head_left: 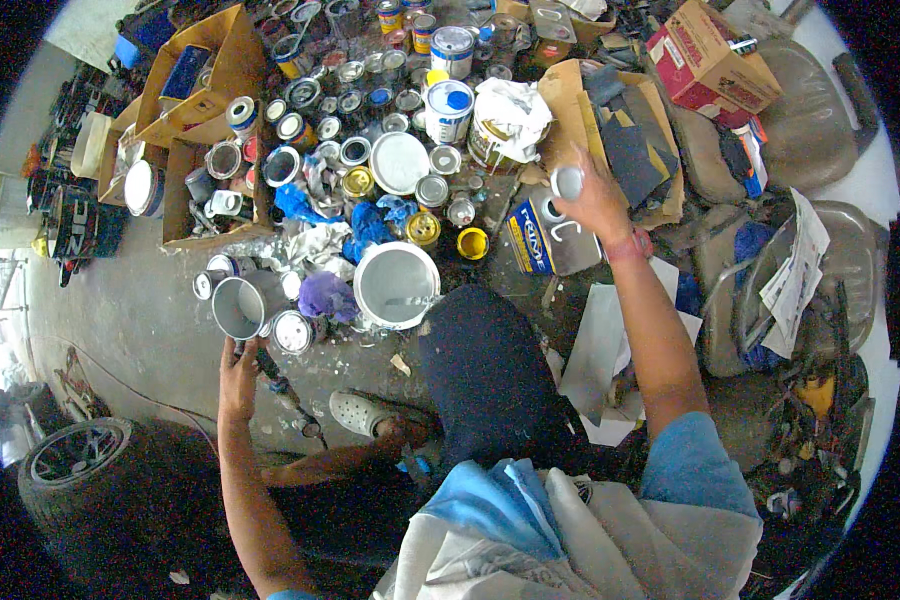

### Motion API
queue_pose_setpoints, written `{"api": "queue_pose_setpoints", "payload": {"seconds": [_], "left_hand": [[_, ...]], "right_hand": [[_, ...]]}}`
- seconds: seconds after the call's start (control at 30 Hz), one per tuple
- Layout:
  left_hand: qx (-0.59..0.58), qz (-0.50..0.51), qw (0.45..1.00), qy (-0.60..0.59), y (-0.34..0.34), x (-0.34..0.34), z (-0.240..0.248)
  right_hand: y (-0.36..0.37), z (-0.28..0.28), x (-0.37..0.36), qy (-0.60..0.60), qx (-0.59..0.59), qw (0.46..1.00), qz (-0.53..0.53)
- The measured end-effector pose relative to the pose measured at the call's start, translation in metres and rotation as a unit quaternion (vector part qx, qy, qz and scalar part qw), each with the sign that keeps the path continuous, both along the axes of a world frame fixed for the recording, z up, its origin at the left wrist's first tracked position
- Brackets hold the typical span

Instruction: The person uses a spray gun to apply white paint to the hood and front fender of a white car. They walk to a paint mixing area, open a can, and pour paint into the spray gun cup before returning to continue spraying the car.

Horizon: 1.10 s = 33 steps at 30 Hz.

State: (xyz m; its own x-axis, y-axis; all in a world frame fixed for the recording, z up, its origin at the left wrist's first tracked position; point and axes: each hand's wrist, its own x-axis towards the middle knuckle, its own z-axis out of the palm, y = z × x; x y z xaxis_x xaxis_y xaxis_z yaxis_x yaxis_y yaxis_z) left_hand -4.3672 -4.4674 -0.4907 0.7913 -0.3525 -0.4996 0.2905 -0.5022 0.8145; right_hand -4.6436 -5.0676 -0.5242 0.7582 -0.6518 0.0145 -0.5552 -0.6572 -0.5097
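My left hand [237, 382] is closed around the lower side of a grey, open-topped cup [241, 308]. Just right of that hand, a dark, slender tool [283, 388] with a ring at its end slants downward; whether it joins the cup I cannot tell. My right hand [598, 205] reaches out to the right and grips a small pale cup [567, 182]. Below it stands a blue-and-white rectangular solvent can [545, 240]. Between my hands sit a white bucket [397, 285] with greyish liquid, a purple rag [327, 296] and a small yellow-rimmed can [472, 243].
Several paint cans crowd the floor ahead, with a white-lidded tub [400, 163] among them. Cardboard boxes [213, 85] stand far left, another box [570, 110] with sandpaper sheets on the right. A wheel [80, 450] lies at lower left; worn seats [820, 290] line the right.
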Motion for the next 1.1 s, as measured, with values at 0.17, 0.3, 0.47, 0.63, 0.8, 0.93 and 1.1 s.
{"api": "queue_pose_setpoints", "payload": {"seconds": [0.17, 0.3, 0.47, 0.63, 0.8, 0.93, 1.1], "left_hand": [[0.030, -0.024, 0.999, -0.003, -0.014, 0.002, -0.014], [0.059, -0.053, 0.996, -0.041, -0.016, 0.000, -0.017], [0.107, -0.027, 0.994, -0.009, -0.018, -0.005, -0.017], [0.111, -0.071, 0.984, -0.122, -0.026, -0.004, -0.020], [0.138, -0.049, 0.989, -0.019, -0.028, -0.003, -0.023], [0.083, -0.060, 0.995, -0.005, -0.022, -0.005, -0.030], [0.050, -0.064, 0.997, 0.021, -0.021, -0.005, -0.040]], "right_hand": [[-0.053, -0.010, 0.119, 0.025, -0.034, 0.999, -0.005], [-0.083, -0.034, 0.173, 0.123, -0.058, 0.990, -0.025], [-0.109, -0.063, 0.194, 0.085, 0.006, 0.996, 0.017], [-0.112, -0.069, 0.195, 0.112, -0.041, 0.993, 0.007], [-0.098, -0.048, 0.180, 0.040, -0.067, 0.997, 0.006], [-0.053, -0.025, 0.116, -0.175, -0.133, 0.975, -0.016], [0.064, -0.035, -0.036, -0.231, -0.040, 0.946, -0.224]]}}
